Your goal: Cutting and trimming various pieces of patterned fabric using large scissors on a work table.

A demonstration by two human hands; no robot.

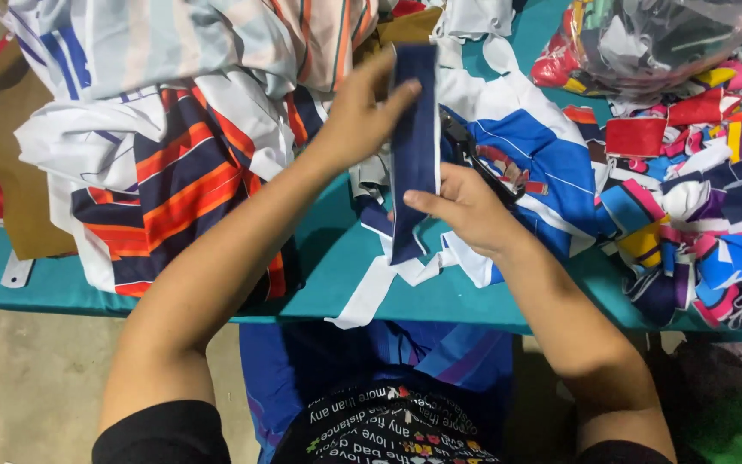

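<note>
A long navy blue fabric strip (415, 129) is held upright over the teal table (337, 275). My left hand (359, 110) pinches its upper part, fingers across the top. My right hand (467, 209) grips its lower half with the thumb pressed on the cloth. Black scissors (465, 148) lie just behind my right hand; whether that hand holds them I cannot tell. White strips (388, 279) trail beneath the navy one.
A heap of striped white, navy and orange cloth (173, 146) fills the table's left. Blue and white fabric (543, 163) lies behind the hands. Colourful scraps (697, 206) pile up at the right, under a clear plastic bag (646, 39) of scraps. Brown sheet (19, 163) at far left.
</note>
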